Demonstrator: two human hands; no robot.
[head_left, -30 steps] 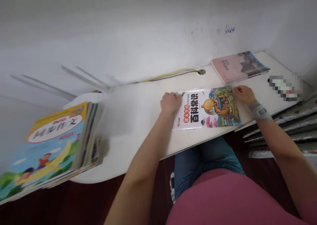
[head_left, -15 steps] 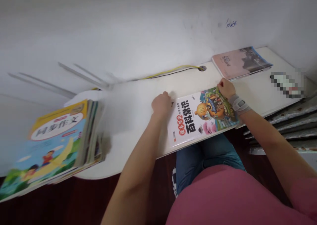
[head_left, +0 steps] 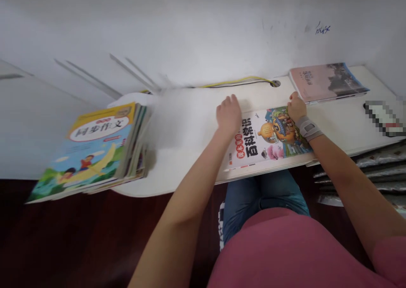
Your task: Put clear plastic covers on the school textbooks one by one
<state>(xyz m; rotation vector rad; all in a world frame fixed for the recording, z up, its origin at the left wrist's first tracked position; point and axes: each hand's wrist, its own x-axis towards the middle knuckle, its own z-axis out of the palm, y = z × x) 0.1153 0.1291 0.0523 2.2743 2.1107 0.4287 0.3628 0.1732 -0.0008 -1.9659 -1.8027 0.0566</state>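
Observation:
A paperback book (head_left: 266, 138) with a white, colourful cartoon cover lies near the front edge of a white desk, between my two hands. My left hand (head_left: 229, 113) covers its far left corner, fingers bent and pressed together against it. At the far right corner, my right hand (head_left: 297, 107) is closed on the book's edge, with a grey band around the wrist. The fingertips of both hands are partly hidden.
A stack of books (head_left: 95, 144) overhangs the desk (head_left: 187, 131) at the left. Pink-covered books (head_left: 323, 83) lie at the back right, near a blurred-out object (head_left: 385, 116). A yellow cable (head_left: 234, 81) runs along the wall into a hole. Plastic-wrapped items (head_left: 364, 174) are stacked below right.
The camera view has shifted, so the desk and its books appear further right. My left hand has moved inward over the book's corner. My right hand stays at the far right corner.

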